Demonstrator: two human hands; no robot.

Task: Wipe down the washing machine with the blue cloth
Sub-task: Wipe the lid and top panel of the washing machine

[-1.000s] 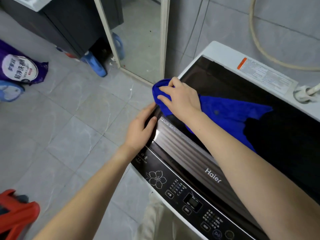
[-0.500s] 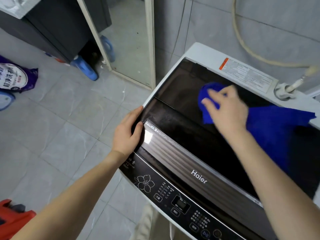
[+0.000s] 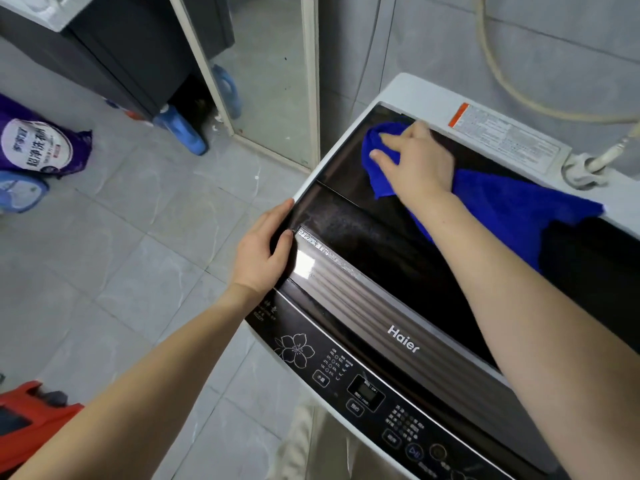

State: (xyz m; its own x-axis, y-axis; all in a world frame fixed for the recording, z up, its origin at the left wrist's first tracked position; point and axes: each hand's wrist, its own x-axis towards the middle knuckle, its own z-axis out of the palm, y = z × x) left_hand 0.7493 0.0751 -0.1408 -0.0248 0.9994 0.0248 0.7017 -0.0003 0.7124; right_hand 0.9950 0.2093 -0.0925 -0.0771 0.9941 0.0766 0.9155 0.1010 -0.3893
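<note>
On the far left part of the washing machine's (image 3: 363, 299) dark glass lid (image 3: 374, 237), the right hand (image 3: 419, 161) lay palm down over the bunched end of the blue cloth (image 3: 502, 206), its fingers (image 3: 381, 155) stretched out and pressing the fabric against the glass rather than closing around it. From under the wrist the rest of the cloth trailed to the right across the lid, its far corner reaching the white rear ledge. The left hand (image 3: 263, 251) grasped the machine's left rim at the near end of the lid, thumb on top beside the ribbed grey strip and index finger lying along the white edge; the other fingers were hidden down the side. Nearer the person ran the black control panel (image 3: 363, 386) with a flower motif, a small display and buttons, below the Haier lettering. Along the rear ledge sat a warning sticker (image 3: 502, 136) with an orange tab, and to its right a water inlet fitting (image 3: 585, 164) joined to a pale hose (image 3: 512, 95) looping up the grey tiled wall. Left of the machine stood a framed mirror (image 3: 273, 81) against the wall, a blue bottle (image 3: 180, 133) at the foot of a dark cabinet (image 3: 121, 57), a purple detergent bag (image 3: 38, 147) on the grey tiled floor (image 3: 121, 237), and a red plastic item (image 3: 31, 420) at the near left edge.
</note>
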